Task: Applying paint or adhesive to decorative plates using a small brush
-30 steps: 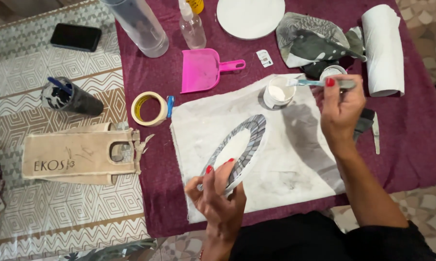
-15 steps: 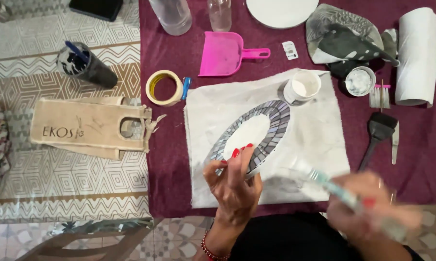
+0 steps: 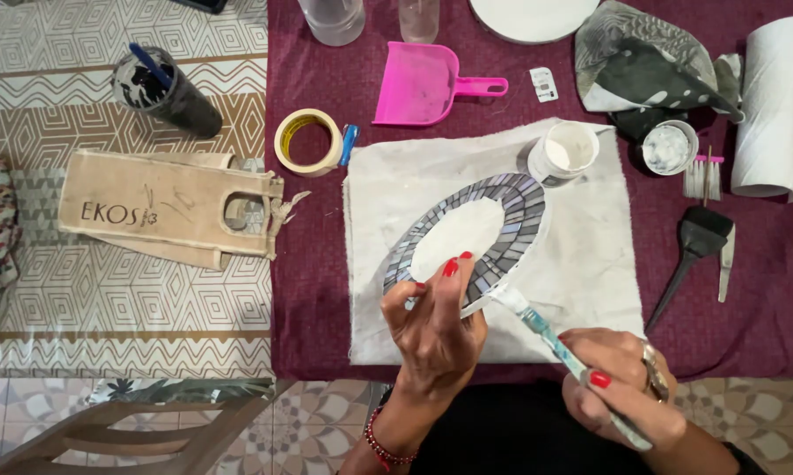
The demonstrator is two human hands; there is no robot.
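Grey-and-lilac mosaic piece: an oval ring of small shiny tiles with a white middle [image 3: 471, 237], tipped up on its near edge over the off-white cloth [image 3: 590, 264] that covers the maroon tablecloth [image 3: 308, 264].
Left hand: [image 3: 431, 330] wrapped around the near rim of the oval, thumb and red-nailed fingers pinching it, so it's closed on the piece.
Right hand: [image 3: 621, 383] curled shut around a thin teal-handled paintbrush [image 3: 550, 339]; the white-loaded tip sits right at the oval's near right rim.
Just far of the oval: a small white tub of white paste [image 3: 565, 151] on the cloth's far edge, and a second little round pot [image 3: 669, 147] to its right.
Right side: black flat brush [image 3: 691, 251] lying on the maroon, white paper towel roll [image 3: 779, 105] further out.
Far side: pink plastic dustpan [image 3: 427, 84].
Left: roll of beige masking tape [image 3: 308, 141], plus a tan jute bag [image 3: 163, 215] on the patterned mat.
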